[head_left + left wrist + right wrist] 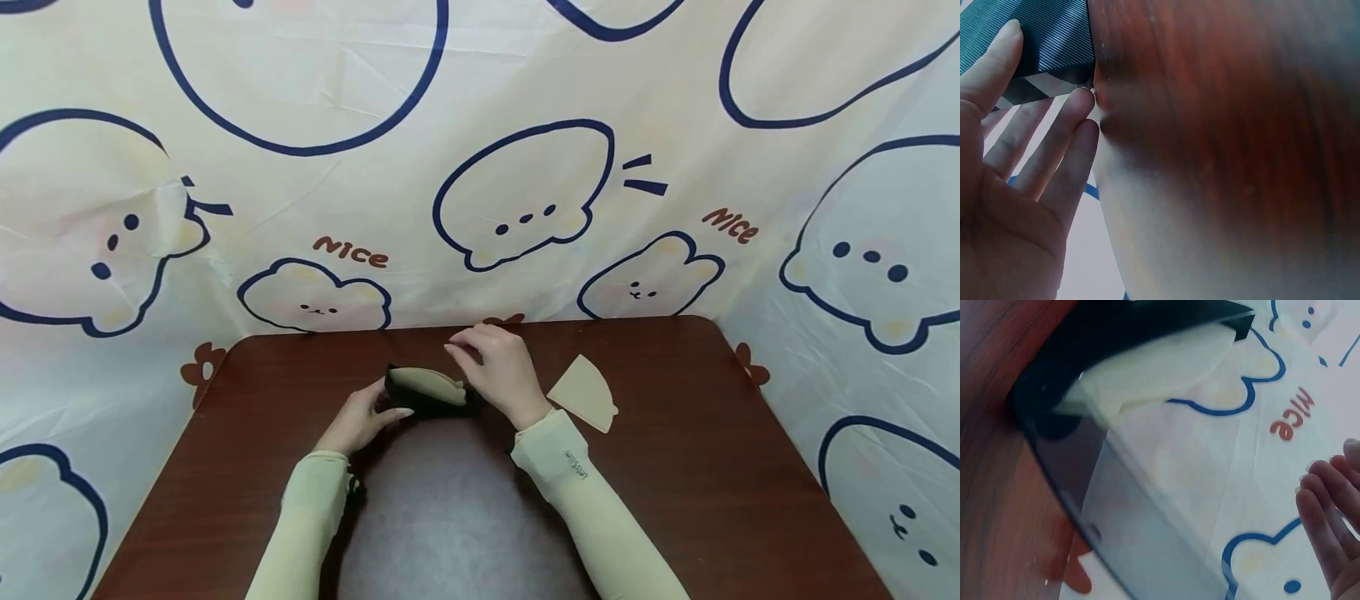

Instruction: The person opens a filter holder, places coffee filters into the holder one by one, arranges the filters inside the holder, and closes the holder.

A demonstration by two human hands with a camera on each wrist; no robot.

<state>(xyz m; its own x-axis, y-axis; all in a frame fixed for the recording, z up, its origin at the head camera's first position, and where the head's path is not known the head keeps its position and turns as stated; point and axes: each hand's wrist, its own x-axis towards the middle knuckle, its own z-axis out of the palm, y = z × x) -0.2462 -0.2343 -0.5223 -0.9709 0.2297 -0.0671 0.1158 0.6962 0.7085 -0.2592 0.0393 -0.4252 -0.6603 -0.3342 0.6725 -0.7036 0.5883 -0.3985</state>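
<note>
A black, ridged coffee filter box with a clear lid swung up stands near the back of the table. Pale coffee filters show in its top opening. My left hand grips the box's left end, with the thumb on the ridged front and the fingers behind and beneath. Above the box's right end is my right hand, its fingers loosely bent and nothing seen between them. In the right wrist view those fingers are apart from the lid. A single fan-shaped coffee filter lies to the right.
The dark brown table has rounded back corners. A printed cloth with cartoon outlines hangs close behind it and along both sides. The right sleeve reaches over the table in front of the loose filter.
</note>
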